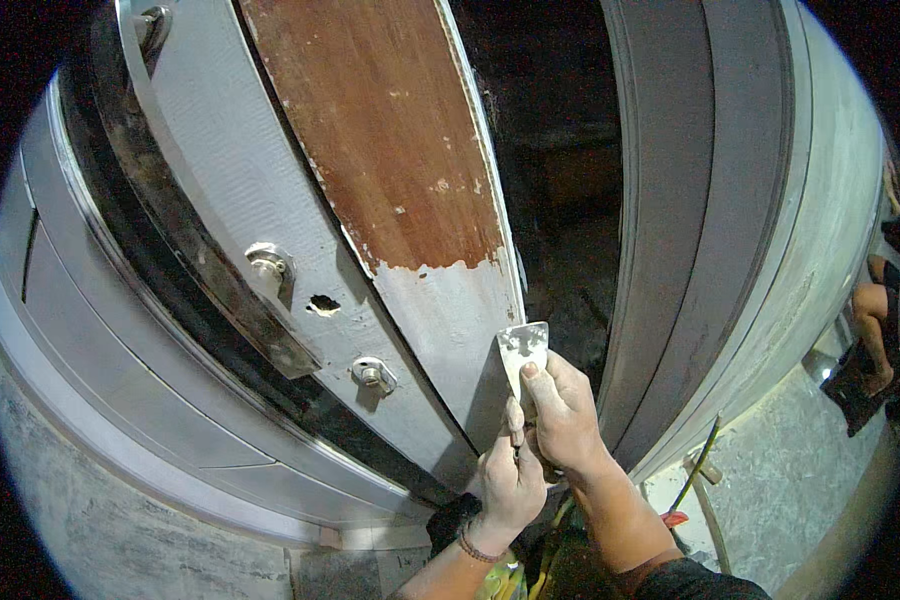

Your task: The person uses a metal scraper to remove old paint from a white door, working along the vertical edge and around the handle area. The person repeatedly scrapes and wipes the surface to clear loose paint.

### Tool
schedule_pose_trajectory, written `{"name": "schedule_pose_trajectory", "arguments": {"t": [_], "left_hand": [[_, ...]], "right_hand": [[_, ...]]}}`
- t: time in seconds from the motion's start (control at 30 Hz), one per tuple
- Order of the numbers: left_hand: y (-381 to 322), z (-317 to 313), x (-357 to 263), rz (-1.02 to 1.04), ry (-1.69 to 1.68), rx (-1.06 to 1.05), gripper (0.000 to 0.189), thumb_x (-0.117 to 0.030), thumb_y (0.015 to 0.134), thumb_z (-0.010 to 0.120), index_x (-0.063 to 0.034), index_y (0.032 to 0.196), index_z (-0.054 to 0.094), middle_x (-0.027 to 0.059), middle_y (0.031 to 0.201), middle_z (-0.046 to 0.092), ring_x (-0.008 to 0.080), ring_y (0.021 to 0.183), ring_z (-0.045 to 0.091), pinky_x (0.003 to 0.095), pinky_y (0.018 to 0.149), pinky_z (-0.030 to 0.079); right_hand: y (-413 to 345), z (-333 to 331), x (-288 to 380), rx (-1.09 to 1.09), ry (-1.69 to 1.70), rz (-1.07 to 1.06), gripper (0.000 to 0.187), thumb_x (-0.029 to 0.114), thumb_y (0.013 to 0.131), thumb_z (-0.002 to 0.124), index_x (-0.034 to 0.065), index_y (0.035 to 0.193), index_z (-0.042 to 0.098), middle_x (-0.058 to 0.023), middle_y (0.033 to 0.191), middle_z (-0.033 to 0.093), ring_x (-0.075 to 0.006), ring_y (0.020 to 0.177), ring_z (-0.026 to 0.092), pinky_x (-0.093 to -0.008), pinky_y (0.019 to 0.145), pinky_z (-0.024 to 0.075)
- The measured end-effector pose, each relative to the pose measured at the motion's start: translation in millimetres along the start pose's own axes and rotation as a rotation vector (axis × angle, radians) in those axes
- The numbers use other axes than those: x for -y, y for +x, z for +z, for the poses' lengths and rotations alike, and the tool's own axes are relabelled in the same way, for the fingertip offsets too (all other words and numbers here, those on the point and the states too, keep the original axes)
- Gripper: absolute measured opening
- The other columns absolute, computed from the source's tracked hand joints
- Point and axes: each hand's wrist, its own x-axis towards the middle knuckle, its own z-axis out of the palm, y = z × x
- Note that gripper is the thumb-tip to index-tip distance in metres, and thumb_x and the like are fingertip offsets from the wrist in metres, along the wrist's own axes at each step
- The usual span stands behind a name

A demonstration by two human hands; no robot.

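My right hand [568,412] grips a putty knife [526,349] upright by its lower part, the thumb pressed on the white-smeared blade. My left hand [511,476], dusted white and with a beaded bracelet at the wrist, is close below it; its fingers are raised at the knife's lower end, and whether they grip anything is unclear. Both hands are before the lower part of a door edge [435,315], coated whitish grey below and bare reddish brown above. On the grey face to the left are a round metal lock fitting [268,270], a ragged hole [323,304] and a lock cylinder [373,375].
A long dark metal strip [195,255] runs down the left. A dark opening lies right of the door edge, then a grey door frame [667,225]. At lower right, a thin stick [696,465] leans near the concrete floor [787,465]. Another person's bare leg [872,330] shows far right.
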Motion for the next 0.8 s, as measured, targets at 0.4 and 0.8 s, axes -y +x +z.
{"name": "schedule_pose_trajectory", "arguments": {"t": [0.4, 0.8], "left_hand": [[8, -8, -16, -0.068, -0.043, 0.08, 0.04, -0.008, 0.104, 0.042, 0.015, 0.136, 0.051, 0.0308, 0.103, 0.068, 0.0374, 0.089, 0.069, 0.0437, 0.077, 0.053], [8, -11, -23, -0.221, 0.022, 0.198, 0.045, -0.001, 0.098, 0.046, 0.0124, 0.141, 0.048, 0.0302, 0.108, 0.065, 0.0447, 0.099, 0.067, 0.0444, 0.084, 0.053]], "right_hand": [[6, 1, 15, 0.021, 0.106, 0.041, 0.032, 0.025, 0.108, 0.048, -0.0014, 0.111, 0.066, -0.0084, 0.086, 0.067, -0.0148, 0.076, 0.059, -0.0344, 0.072, 0.0492], [10, 0, 20, -0.006, 0.014, -0.057, 0.03, 0.024, 0.108, 0.049, -0.0021, 0.104, 0.065, -0.0044, 0.075, 0.063, -0.0121, 0.065, 0.055, -0.0299, 0.062, 0.0458]]}}
